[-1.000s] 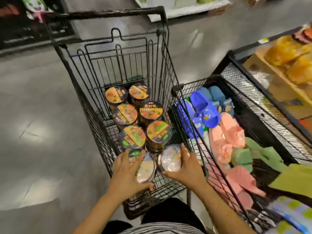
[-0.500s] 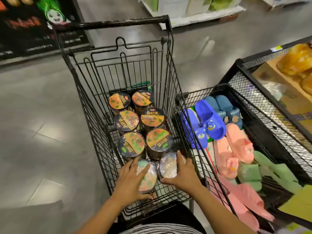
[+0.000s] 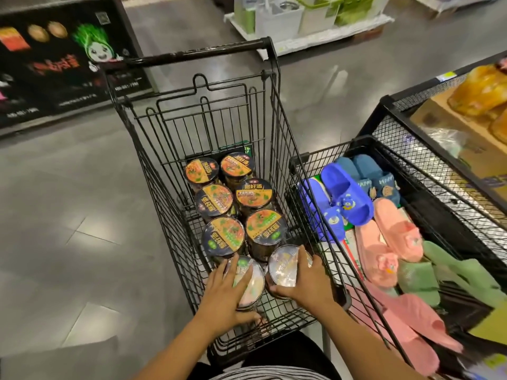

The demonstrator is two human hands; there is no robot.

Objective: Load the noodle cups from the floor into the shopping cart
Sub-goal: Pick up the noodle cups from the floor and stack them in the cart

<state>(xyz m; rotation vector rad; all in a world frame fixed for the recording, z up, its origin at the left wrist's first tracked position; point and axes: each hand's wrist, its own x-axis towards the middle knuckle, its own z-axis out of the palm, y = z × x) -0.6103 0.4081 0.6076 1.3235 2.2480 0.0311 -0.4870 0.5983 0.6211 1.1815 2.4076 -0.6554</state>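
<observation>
Most of the loading looked done. Six dark-lidded noodle cups (image 3: 264, 229) stood upright in the shopping cart (image 3: 197, 54), in two columns of three, touching one another. At the near end I had two more, both with pale lids. My left hand (image 3: 225, 294) gripped the left pale cup (image 3: 248, 282), fingers laid over its lid and thumb hooked round the near side. My right hand (image 3: 304, 281) gripped the right pale cup (image 3: 284, 266), fingers curled over the far rim and thumb on the near edge. Both cups sat just behind the dark ones, low in the basket; I could not tell whether they rested on the wire. I saw no cups on the floor (image 3: 68, 215), though much of it lay out of sight. What remained, I judged, was to let go of this pair.
</observation>
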